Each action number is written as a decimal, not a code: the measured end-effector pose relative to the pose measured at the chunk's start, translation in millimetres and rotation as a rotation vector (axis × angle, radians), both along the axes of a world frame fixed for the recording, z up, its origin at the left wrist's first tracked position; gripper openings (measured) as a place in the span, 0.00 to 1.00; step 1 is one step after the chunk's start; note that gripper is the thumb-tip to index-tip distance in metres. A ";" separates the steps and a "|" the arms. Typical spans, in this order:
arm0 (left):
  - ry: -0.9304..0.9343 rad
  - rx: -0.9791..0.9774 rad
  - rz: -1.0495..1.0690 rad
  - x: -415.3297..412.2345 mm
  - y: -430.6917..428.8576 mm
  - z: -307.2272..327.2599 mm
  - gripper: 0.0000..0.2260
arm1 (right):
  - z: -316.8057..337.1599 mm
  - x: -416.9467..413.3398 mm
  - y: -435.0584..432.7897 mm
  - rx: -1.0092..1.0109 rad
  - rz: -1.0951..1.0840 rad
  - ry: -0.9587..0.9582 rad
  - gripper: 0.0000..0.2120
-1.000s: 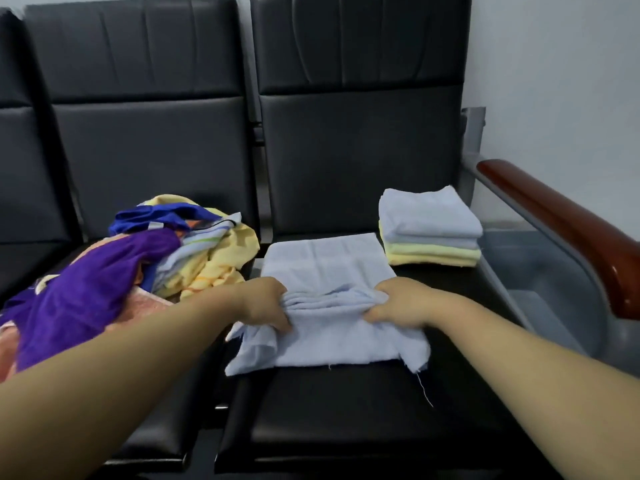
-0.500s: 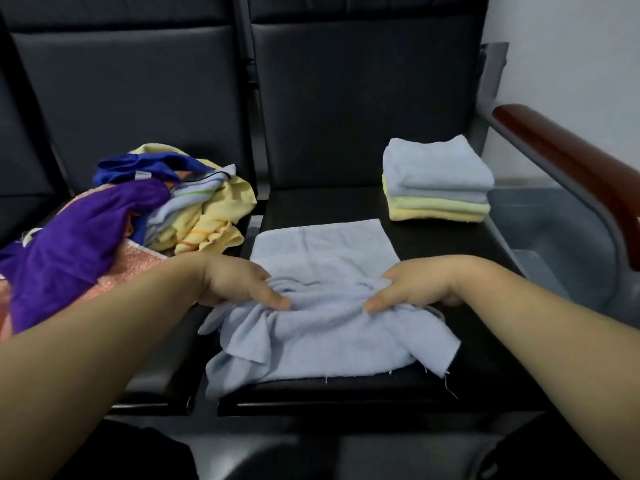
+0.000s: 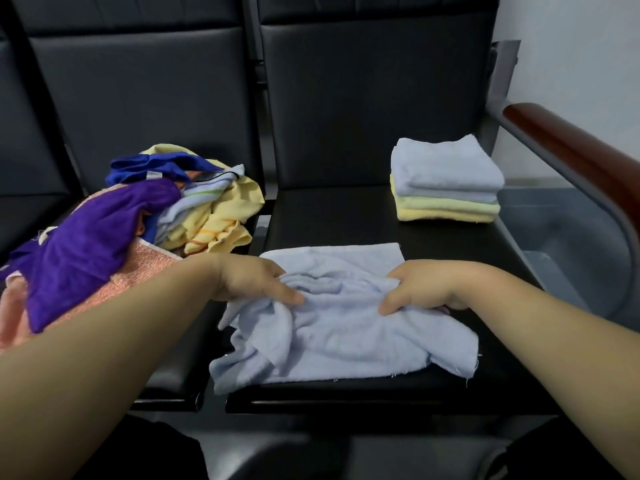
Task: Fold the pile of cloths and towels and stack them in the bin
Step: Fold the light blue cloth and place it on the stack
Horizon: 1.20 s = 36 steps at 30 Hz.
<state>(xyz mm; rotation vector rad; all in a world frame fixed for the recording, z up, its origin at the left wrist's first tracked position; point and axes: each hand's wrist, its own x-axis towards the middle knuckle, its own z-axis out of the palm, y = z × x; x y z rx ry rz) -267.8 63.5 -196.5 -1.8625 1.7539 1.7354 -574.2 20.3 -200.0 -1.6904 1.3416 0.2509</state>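
Note:
A light blue towel (image 3: 339, 327) lies rumpled on the black seat (image 3: 332, 216) in front of me. My left hand (image 3: 256, 280) grips a bunched fold on its left side, and my right hand (image 3: 420, 287) grips the same fold on the right. The towel's near part is crumpled and hangs a little over the seat's front edge. A stack of folded towels (image 3: 446, 181), blue above yellow, sits at the seat's back right. A grey bin (image 3: 561, 233) stands to the right, below the armrest.
A pile of unfolded cloths (image 3: 114, 226), purple, blue, yellow and pink, covers the seat on the left. A wooden armrest (image 3: 581, 154) on a metal frame runs along the right, above the bin. Black seat backs rise behind.
Both hands have drawn the gripped fold of the blue towel toward me, and its near part has crumpled over the seat's front edge. The camera view has tilted downward.

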 end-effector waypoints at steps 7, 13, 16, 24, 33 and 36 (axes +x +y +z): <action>-0.344 -0.389 0.055 12.7 -8.9 -6.5 0.21 | -10.2 1.1 -14.2 -0.137 -0.280 -0.103 0.14; -0.397 -0.456 0.134 13.8 -16.5 -12.4 0.21 | -12.5 9.1 -26.3 -0.052 -0.481 -0.247 0.25; -0.390 -0.465 0.160 12.9 -21.6 -15.7 0.23 | -17.9 14.2 -31.0 -0.231 -0.522 -0.246 0.14; -0.429 -0.505 0.039 16.9 -28.8 -19.2 0.09 | -22.2 20.7 -41.5 -0.450 -0.570 -0.332 0.08; -0.499 -0.710 0.183 22.3 -47.6 -35.0 0.10 | -41.1 24.1 -62.1 -0.674 -0.458 -0.156 0.08; -0.531 -0.729 0.168 23.1 -54.1 -41.9 0.09 | -48.7 24.2 -69.0 -0.692 -0.392 -0.094 0.08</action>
